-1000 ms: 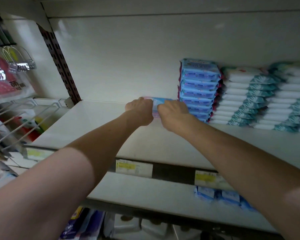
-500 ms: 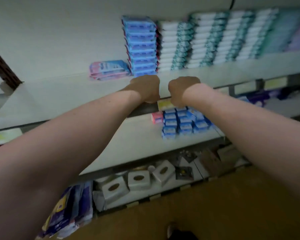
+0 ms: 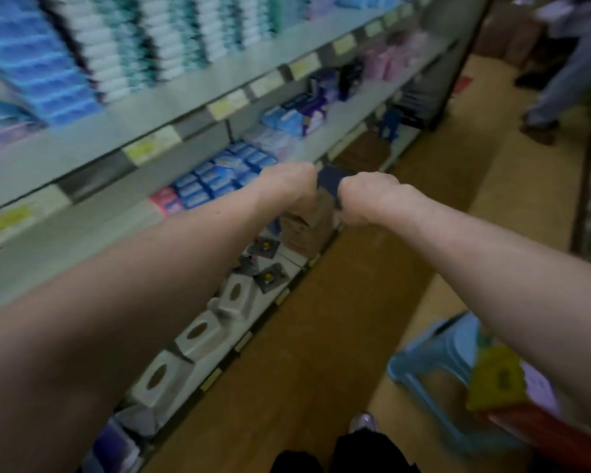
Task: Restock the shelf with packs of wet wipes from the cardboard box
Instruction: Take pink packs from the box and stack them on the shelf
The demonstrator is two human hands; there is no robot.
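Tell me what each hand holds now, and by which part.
It cannot be told. The left hand and right hand show only their backs, fingers curled under. Nothing shows in either, but the palms are hidden and the frame is blurred.

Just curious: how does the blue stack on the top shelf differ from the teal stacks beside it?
The blue stack is all blue; the teal stacks are white with teal ends. The blue stack is one column; the teal stacks form several. Both are flat packs piled on the top shelf.

One left hand, one right hand, three white tissue boxes and one blue plastic stool.
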